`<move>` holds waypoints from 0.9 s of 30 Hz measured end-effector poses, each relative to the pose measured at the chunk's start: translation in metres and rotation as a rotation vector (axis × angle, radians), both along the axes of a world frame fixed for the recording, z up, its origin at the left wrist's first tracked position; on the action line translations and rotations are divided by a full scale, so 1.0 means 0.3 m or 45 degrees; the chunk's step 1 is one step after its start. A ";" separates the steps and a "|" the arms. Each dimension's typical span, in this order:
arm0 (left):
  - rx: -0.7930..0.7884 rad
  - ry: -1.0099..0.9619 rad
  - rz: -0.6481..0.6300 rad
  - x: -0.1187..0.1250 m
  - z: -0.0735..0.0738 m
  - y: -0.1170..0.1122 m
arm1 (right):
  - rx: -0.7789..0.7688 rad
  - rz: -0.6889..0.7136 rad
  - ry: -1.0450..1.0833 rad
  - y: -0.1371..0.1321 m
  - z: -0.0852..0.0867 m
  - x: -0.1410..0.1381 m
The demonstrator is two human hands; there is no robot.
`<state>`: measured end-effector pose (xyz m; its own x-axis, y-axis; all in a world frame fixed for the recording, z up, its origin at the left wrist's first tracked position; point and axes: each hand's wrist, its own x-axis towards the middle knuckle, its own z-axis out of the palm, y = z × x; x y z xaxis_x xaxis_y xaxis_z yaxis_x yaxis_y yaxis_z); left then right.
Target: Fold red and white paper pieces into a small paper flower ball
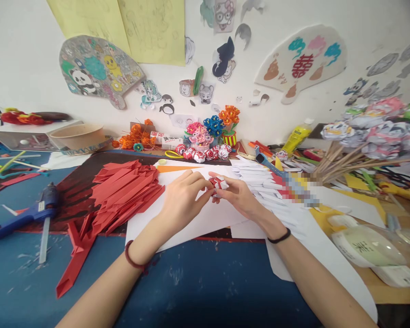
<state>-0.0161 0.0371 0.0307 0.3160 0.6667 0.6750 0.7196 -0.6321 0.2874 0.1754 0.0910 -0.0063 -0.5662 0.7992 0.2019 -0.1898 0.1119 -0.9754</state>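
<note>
Between my two hands, above white paper, is a small folded paper flower in red and white. My left hand pinches its left side with thumb and fingertips. From the right, my right hand grips the flower, its thumb in front and fingers partly hidden behind. A pile of folded red paper strips lies left of my hands. Folded white paper strips are stacked on the right. Behind my hands sits a row of similar red-and-white paper flowers.
A blue glue gun rests at the left, near a beige bowl. Small flower pots stand against the wall. At right are a yellow bottle, paper flowers on sticks, a blue watch and a clear plastic container.
</note>
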 end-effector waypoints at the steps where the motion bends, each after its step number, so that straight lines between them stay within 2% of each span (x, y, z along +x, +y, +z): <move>1: -0.007 -0.006 0.002 0.000 0.000 0.000 | 0.000 0.000 -0.004 0.001 0.000 0.000; 11: -0.080 -0.040 -0.035 -0.005 -0.003 0.001 | -0.016 0.026 -0.026 0.006 -0.004 0.004; 18: 0.076 0.104 -0.032 -0.003 -0.001 -0.005 | -0.008 0.004 -0.041 0.004 -0.001 0.003; 23: 0.249 0.274 0.029 0.001 -0.020 -0.006 | 0.021 0.004 -0.032 -0.003 -0.004 -0.008; 27: 0.328 0.315 0.037 0.006 -0.032 -0.005 | 0.031 -0.001 -0.016 -0.004 -0.007 -0.012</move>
<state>-0.0144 0.0356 0.0210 0.4745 0.4956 0.7275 0.7663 -0.6393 -0.0643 0.1717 0.0897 -0.0084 -0.5679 0.7947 0.2141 -0.1772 0.1360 -0.9747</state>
